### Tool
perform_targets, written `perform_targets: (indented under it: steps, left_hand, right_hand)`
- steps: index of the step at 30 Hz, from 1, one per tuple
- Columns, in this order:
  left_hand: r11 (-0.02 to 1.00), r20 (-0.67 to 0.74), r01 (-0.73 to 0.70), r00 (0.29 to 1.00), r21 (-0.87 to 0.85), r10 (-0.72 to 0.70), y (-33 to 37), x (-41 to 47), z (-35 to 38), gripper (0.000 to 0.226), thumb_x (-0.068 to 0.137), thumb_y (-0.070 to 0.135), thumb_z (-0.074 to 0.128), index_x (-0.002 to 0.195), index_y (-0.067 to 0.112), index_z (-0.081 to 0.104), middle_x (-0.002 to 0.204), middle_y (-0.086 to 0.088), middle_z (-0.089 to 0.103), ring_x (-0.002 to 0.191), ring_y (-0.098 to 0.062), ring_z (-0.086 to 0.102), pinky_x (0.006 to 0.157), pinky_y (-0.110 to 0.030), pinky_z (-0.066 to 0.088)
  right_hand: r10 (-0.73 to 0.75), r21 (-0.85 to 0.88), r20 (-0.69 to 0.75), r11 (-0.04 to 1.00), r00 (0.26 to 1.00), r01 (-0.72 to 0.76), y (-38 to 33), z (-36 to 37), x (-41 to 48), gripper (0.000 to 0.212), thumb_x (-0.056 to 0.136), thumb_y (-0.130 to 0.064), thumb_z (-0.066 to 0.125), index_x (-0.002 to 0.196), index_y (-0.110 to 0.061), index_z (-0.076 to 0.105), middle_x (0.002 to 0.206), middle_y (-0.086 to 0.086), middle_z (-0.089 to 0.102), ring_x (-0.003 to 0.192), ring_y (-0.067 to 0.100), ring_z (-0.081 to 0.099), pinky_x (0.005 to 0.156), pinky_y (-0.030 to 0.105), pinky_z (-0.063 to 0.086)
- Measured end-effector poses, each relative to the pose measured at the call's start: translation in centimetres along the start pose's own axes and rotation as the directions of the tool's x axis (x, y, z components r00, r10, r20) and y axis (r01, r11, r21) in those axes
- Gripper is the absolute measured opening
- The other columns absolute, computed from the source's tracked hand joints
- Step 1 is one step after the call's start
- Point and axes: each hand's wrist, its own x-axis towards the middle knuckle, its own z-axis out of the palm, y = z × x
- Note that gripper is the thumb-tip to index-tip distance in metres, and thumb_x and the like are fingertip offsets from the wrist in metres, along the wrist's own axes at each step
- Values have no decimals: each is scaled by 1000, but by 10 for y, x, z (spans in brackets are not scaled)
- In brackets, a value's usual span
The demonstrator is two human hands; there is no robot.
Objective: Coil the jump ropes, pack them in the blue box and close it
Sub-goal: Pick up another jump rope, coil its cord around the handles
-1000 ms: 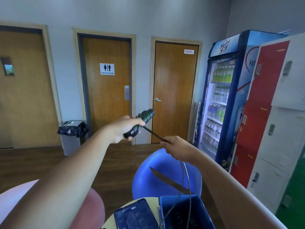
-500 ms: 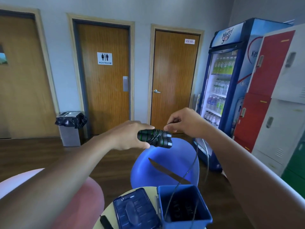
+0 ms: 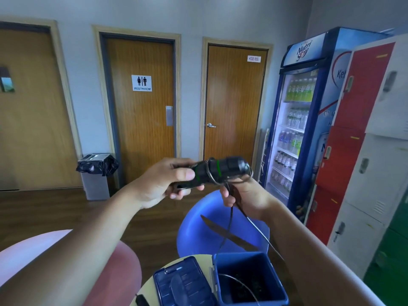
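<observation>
While the black jump-rope handles (image 3: 220,171) are held together in the air above the blue box (image 3: 242,262) with only a few turns wound on, the cord (image 3: 229,226) trails loose into the box, so coiling looks partway done. Left hand (image 3: 167,182) grips the handles with curled fingers; the right hand (image 3: 245,195) pinches the cord just below. Packing and closing remain, the lid (image 3: 183,281) lying open alongside.

blue box (image 3: 239,255) mouth open from above, tho rope cord (image 3: 228,226) hangs right down into it. lid (image 3: 183,283) flat just left, blue chair (image 3: 198,235) close behind.
</observation>
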Motion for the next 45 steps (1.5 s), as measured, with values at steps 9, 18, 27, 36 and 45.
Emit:
perform_targets:
  steps: [9, 18, 27, 36, 45]
  left_hand:
    - [953, -571, -9, 802, -303, -174, 24, 35, 1, 29, 94, 32, 65, 112, 9, 66, 84, -18, 69, 52, -17, 48, 44, -23, 35]
    - [592, -492, 307, 853, 745, 176, 10, 45, -3, 35, 89, 44, 70, 115, 27, 54, 81, 13, 58, 52, -6, 49, 38, -12, 29]
    - [288, -255, 223, 964, 931, 76, 8, 44, -22, 46, 87, 36, 76, 127, 26, 59, 112, 0, 57, 91, -17, 55, 66, -24, 42]
    - [561, -29, 81, 994, 824, -102, 11, 32, -25, 51, 72, 55, 82, 119, 47, 63, 113, 13, 69, 101, -13, 64, 90, -41, 49]
    - [944, 86, -112, 992, 310, 90, 18, 21, -13, 32, 71, 33, 75, 103, 30, 73, 90, -7, 65, 76, -20, 57, 66, -28, 43]
  right_hand:
    - [1, -147, -182, 989, 983, -28, 10, 16, 3, 24, 107, -26, 42, 116, -8, 55, 60, 2, 53, 42, 12, 29, 42, 20, 23]
    - [104, -396, -260, 895, 960, -205, -12, 7, 9, 38, 106, -32, 45, 88, -10, 70, 74, 5, 52, 45, 11, 45, 40, 22, 32]
    - [49, -718, -176, 677, 983, -163, -43, -11, 18, 20, 85, -25, 79, 88, -6, 73, 66, 4, 51, 58, 17, 40, 52, 28, 32]
    - [-125, -837, -72, 546, 989, 8, -81, -16, 26, 8, 80, -34, 81, 83, -27, 78, 79, -18, 74, 76, -8, 64, 70, 5, 44]
    - [58, -203, 37, 978, 998, -49, -34, -35, 39, 21, 78, -29, 79, 79, -9, 75, 72, 9, 66, 64, 19, 60, 61, 25, 47]
